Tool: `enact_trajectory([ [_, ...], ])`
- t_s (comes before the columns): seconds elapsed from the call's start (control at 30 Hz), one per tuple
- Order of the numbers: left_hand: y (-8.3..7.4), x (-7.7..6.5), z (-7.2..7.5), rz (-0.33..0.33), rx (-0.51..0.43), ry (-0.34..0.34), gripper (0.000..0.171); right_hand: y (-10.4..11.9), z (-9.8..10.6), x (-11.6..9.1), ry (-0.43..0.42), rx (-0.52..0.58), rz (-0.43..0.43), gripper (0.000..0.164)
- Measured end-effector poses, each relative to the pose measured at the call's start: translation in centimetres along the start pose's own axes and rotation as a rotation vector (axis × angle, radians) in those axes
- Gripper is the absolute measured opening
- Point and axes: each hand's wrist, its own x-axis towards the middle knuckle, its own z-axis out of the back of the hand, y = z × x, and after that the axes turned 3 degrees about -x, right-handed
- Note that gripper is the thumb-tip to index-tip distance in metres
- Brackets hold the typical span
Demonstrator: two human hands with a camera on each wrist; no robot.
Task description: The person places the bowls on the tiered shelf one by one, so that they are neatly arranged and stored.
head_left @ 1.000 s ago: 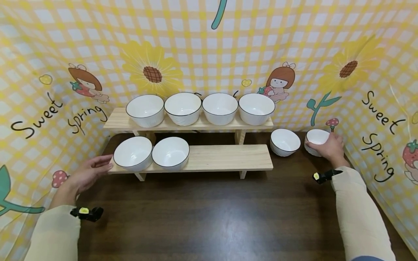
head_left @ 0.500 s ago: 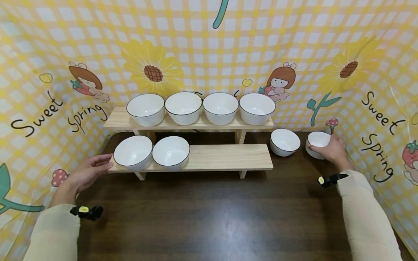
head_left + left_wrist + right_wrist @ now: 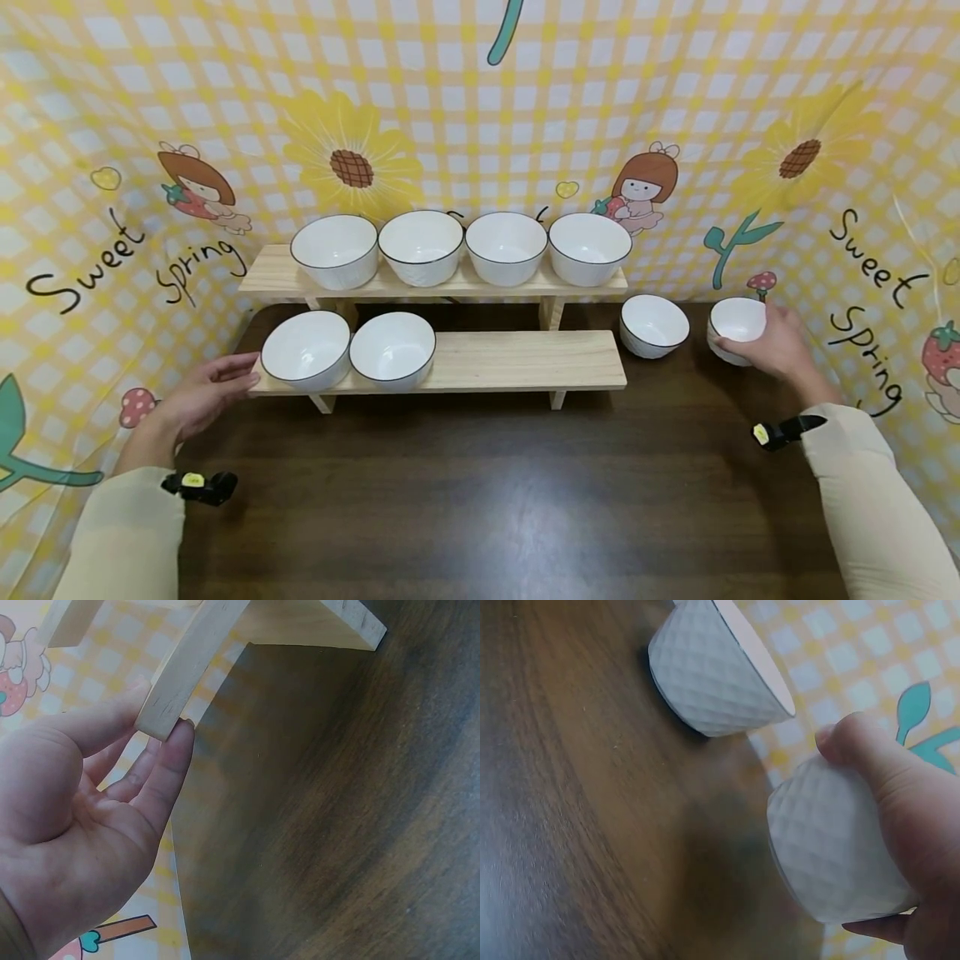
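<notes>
At the far right of the head view my right hand (image 3: 780, 343) grips a small white bowl (image 3: 731, 346) with a dark rim. In the right wrist view, the thumb lies along the textured side of this bowl (image 3: 832, 847); whether its base touches the table I cannot tell. Left of it sits a second small bowl (image 3: 654, 325). My left hand (image 3: 204, 398) pinches the left end of the lower board of a two-tier wooden shelf (image 3: 525, 362). The left wrist view shows the thumb on one face of the board (image 3: 187, 675) and fingers on the other.
Several larger white bowls (image 3: 506, 250) line the upper board (image 3: 262, 275). Two more bowls (image 3: 306, 350) stand on the left half of the lower board. Dark wood table (image 3: 450, 492) lies in front; a yellow checked cloth (image 3: 480, 125) encloses the back and sides.
My right hand and the small bowl in it have shifted slightly to the right, away from the second small bowl. The left hand keeps its place on the shelf.
</notes>
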Motion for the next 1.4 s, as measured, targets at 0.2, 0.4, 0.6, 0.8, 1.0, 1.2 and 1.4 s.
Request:
enact_trajectory([
  [0.2,-0.2,-0.1,-0.1,0.003,-0.007,-0.002,0.063,1.1,1.5,-0.7,0.005,-0.026,0.072,0.104],
  [0.4,0.0,-0.1,0.1,0.007,-0.016,-0.005,0.058,2.2,2.6,-1.4,-0.016,-0.035,0.142,0.109],
  [0.6,0.0,-0.1,0.0,0.020,0.003,-0.009,0.072,3.5,3.5,-1.9,-0.011,-0.039,0.210,0.110],
  [0.8,0.0,0.0,-0.1,0.021,0.017,-0.011,0.075,5.1,4.2,-2.9,0.009,-0.048,0.257,0.114],
  [1.0,0.0,0.1,-0.1,0.018,0.015,-0.007,0.076,6.5,4.8,-4.0,0.002,-0.038,0.317,0.118],
  [1.2,-0.1,0.0,-0.2,0.011,0.000,-0.009,0.073,7.9,5.2,-5.0,0.002,-0.034,0.368,0.115],
  [1.4,0.0,-0.1,-0.1,0.006,0.018,-0.006,0.073,9.2,5.1,-5.7,0.010,-0.035,0.418,0.118],
])
